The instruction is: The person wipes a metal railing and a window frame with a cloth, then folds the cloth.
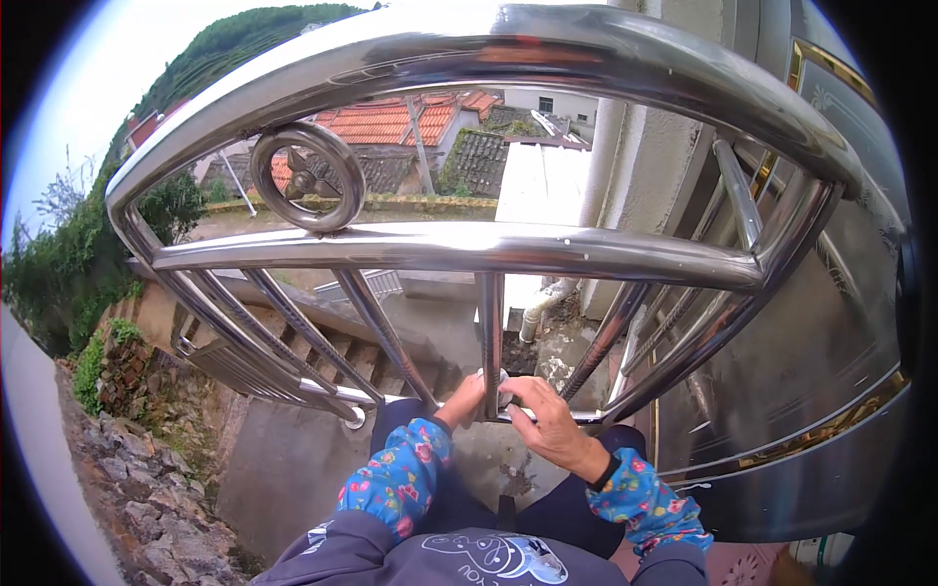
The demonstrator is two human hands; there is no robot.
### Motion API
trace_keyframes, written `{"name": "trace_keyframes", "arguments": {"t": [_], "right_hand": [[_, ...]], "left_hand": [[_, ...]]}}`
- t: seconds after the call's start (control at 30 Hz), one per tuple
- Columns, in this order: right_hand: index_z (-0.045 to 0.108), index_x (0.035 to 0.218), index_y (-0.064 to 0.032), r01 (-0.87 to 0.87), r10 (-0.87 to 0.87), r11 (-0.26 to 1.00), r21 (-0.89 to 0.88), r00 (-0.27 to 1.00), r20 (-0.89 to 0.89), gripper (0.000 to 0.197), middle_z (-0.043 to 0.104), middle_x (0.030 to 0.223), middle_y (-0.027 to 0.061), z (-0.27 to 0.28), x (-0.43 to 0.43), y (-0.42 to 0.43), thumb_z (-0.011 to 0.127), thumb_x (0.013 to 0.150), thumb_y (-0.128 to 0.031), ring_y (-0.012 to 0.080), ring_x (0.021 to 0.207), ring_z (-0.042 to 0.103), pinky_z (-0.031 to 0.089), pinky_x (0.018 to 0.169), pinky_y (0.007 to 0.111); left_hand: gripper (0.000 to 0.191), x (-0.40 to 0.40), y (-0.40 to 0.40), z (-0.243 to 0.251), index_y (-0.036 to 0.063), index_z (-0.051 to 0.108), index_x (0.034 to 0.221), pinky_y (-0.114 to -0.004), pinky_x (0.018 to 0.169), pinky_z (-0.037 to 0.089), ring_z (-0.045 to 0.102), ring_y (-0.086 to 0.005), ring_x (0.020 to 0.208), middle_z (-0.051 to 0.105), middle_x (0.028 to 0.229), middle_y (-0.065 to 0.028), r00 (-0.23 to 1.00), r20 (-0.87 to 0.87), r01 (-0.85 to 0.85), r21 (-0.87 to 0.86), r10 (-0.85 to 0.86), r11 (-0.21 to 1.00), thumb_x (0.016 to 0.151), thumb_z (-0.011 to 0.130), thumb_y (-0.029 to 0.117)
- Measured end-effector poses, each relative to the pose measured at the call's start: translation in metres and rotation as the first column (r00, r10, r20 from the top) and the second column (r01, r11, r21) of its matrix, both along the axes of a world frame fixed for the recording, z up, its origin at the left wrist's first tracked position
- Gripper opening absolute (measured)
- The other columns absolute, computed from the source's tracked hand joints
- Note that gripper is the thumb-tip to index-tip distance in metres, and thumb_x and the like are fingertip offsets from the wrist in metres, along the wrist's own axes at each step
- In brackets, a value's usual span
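Note:
A shiny stainless steel railing (pixel 454 245) curves across the view in front of me. Both hands are low at one upright bar (pixel 491 322) near its foot. My left hand (pixel 466 401) is on the bar's left side, its fingers partly hidden behind the bar. From the right, my right hand (pixel 546 421) reaches to the same bar with bent fingers and thumb. A small whitish cloth or paper wad (pixel 503 388) shows between the hands, around the bar. Which hand grips it is hard to see. Blue floral sleeve covers reach to both wrists.
Further upright bars flank this one, below the thick top handrail (pixel 527 55). A metal ring ornament (pixel 308 176) sits at the left. Concrete steps (pixel 359 359) lie beyond the railing, a rough stone wall (pixel 139 498) lower left, a dark glossy door panel (pixel 799 366) at right.

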State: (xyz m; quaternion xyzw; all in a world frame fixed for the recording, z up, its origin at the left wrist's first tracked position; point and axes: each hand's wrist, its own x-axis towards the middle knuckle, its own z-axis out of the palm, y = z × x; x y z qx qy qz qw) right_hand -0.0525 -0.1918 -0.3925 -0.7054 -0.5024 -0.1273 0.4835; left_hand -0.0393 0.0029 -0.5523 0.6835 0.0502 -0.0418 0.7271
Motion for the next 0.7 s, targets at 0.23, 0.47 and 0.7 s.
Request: {"name": "trace_keyframes", "arguments": {"t": [0.23,0.47,0.7], "right_hand": [[0.049,0.115,-0.0025,0.202,-0.226,0.972,-0.116,0.694,-0.684,0.037,0.06,0.101,0.0217,-0.228,0.061,0.042,0.052,0.078,-0.006,0.0364,0.097,0.058,0.044,0.086,0.04],[0.059,0.094,-0.003,0.128,-0.173,0.985,-0.118,0.644,-0.745,0.017,0.063,0.08,0.0155,-0.223,0.051,0.039,0.057,0.084,-0.017,0.0235,0.075,0.062,0.048,0.068,0.034],[0.053,0.106,0.001,0.216,-0.09,0.976,0.016,0.47,-0.878,0.031,0.063,0.09,0.0069,-0.239,0.073,0.052,0.055,0.088,-0.025,0.0126,0.079,0.059,0.047,0.069,0.027]], "left_hand": [[0.026,-0.003,-0.006,0.02,0.0028,0.057,0.088,-0.028,0.069,0.044,0.051,-0.0114,0.078,0.057,0.083,-0.002,0.992,-0.107,-0.063,0.025,0.066,0.998,0.088,0.048,0.027],[0.028,-0.014,-0.002,0.003,0.0058,0.059,0.097,-0.025,0.069,0.044,0.052,-0.0104,0.077,0.057,0.087,-0.0017,0.999,-0.027,-0.048,-0.088,0.046,0.995,0.09,0.047,0.03],[0.031,-0.019,0.003,0.039,0.0029,0.054,0.11,-0.027,0.083,0.044,0.056,-0.0142,0.095,0.058,0.103,-0.0052,0.991,0.006,-0.123,-0.378,0.135,0.918,0.094,0.041,0.026]]}}
